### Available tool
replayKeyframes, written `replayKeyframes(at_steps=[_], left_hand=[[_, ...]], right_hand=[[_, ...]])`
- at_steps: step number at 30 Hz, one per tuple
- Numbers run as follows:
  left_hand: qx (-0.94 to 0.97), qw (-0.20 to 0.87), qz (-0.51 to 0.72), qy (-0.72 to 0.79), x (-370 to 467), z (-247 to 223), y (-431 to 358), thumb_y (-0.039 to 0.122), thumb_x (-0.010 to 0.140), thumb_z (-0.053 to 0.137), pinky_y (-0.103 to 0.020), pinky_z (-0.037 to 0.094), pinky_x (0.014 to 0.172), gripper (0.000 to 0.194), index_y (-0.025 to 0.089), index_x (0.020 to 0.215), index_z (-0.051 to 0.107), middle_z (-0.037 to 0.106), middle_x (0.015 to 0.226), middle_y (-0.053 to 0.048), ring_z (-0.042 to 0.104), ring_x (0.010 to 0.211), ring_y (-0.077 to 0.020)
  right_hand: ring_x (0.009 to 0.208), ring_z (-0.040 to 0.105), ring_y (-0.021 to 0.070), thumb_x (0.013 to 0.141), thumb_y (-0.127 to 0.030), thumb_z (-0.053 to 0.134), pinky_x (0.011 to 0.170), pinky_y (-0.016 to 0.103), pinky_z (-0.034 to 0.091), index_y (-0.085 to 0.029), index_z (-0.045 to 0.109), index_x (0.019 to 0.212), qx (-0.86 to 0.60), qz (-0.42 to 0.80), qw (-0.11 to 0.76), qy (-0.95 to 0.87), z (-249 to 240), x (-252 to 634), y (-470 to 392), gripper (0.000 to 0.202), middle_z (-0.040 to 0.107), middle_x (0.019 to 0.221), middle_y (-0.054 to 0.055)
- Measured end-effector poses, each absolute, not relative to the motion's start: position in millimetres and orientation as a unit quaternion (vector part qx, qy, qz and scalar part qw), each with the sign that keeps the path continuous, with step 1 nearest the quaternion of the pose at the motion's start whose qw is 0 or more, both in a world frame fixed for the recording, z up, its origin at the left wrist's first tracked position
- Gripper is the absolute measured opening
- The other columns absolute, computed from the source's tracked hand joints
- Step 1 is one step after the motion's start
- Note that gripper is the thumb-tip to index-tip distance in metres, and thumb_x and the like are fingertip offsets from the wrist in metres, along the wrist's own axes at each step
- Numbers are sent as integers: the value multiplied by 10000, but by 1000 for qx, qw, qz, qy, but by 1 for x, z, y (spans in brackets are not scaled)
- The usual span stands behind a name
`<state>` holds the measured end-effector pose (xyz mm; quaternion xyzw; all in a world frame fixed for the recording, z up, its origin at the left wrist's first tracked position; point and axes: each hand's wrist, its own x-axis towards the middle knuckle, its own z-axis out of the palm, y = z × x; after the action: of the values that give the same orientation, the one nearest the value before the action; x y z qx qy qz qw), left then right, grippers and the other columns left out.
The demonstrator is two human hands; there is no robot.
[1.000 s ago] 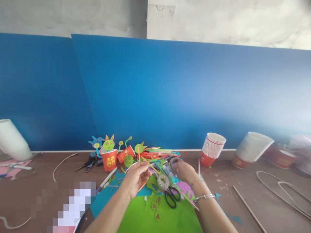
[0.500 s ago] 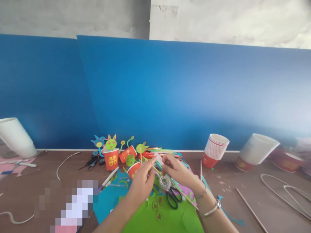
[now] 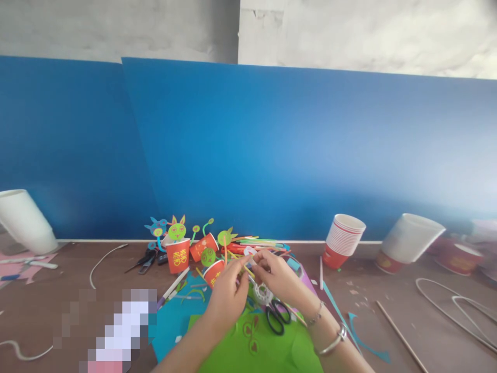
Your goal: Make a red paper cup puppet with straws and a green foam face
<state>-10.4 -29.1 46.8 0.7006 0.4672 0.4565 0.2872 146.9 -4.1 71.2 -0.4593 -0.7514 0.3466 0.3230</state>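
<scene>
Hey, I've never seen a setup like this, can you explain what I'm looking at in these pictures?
There's no machine here: you're seeing a person's bare left hand and right hand. Every picture comes from one camera worn on the person's head, looking forward and down. The fingers of both hands come together at a small whitish piece, perhaps tape; their grip on it is partly hidden.

On the brown table, green paper lies over blue paper, beside scissors with black handles. Farther back are colourful straws, a red cup with a green paper face, and a stack of paper cups on the right. A blue board stands behind.
</scene>
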Motion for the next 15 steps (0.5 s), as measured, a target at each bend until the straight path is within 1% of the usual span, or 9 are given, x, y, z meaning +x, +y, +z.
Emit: replayKeyframes(at_steps=[3,6,9,12,15], left_hand=[[720,269,443,462,-10,46,-29,222,904,408,-313,474,782,369,235,1216,605,642,1047,-102,607,938,-234],[734,253,435,456,-11,47,-30,217,905,398,-306,471,753,349,221,1162,635,643,973,-103,603,914,-229],[716,270,447,463,-11,46,-30,219,896,410,-287,467,698,306,214,1097,641,648,945,-78,610,821,-200],[673,316,463,483,-10,44,-27,239,880,430,-263,451,621,239,191,1019,619,662,884,-47,595,674,-161],[638,350,470,499,-10,42,-23,286,859,475,-244,430,581,159,188,896,594,667,816,-25,586,626,-148]], right_hand=[[575,555,138,919,-344,427,539,235,385,-210,442,799,-463,339,322,-753,70,146,-4,181,582,625,-24],[554,543,136,924,-351,417,524,232,368,-211,448,798,-467,340,321,-750,70,147,-4,191,576,608,-27],[540,535,137,915,-339,429,511,230,355,-214,453,796,-470,343,316,-750,70,146,-4,174,584,598,-26],[553,546,149,892,-282,444,514,235,356,-212,480,826,-477,336,300,-754,73,143,-7,103,608,609,-13],[673,604,173,865,-209,443,582,247,393,-208,526,860,-480,308,288,-769,77,140,-11,83,671,742,26]])
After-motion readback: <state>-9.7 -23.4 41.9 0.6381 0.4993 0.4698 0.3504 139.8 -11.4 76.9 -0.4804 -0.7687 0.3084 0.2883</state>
